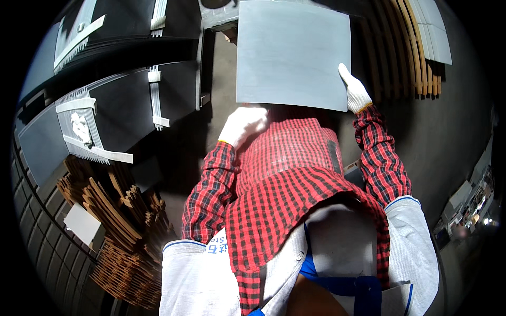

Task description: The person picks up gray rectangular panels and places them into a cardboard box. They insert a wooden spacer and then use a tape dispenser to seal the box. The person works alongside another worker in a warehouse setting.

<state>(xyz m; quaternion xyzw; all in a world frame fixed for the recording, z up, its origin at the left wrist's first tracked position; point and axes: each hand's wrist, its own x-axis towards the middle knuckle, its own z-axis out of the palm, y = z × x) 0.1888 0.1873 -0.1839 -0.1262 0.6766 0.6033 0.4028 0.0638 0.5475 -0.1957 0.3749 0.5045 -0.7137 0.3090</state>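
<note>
A flat, square grey panel [293, 55] is held out in front of me at the top middle. My right hand [356, 92], in a white knitted glove, grips its right edge with the thumb on the upper face and the fingers hidden beneath. My left hand [243, 125], gloved the same way, is curled closed just below the panel's near left corner. Whether it touches the panel or holds anything cannot be made out. A red-and-black checked apron [284, 152] lies under both hands, with matching sleeves on my forearms.
Strapped stacks of dark panels [118, 113] stand at the left, with a crumpled white glove [80, 129] on one. Below them are piled wooden strips [113, 210] and a white block [83, 224]. More wooden slats [408, 47] lie at the upper right, beside pale panels [435, 31].
</note>
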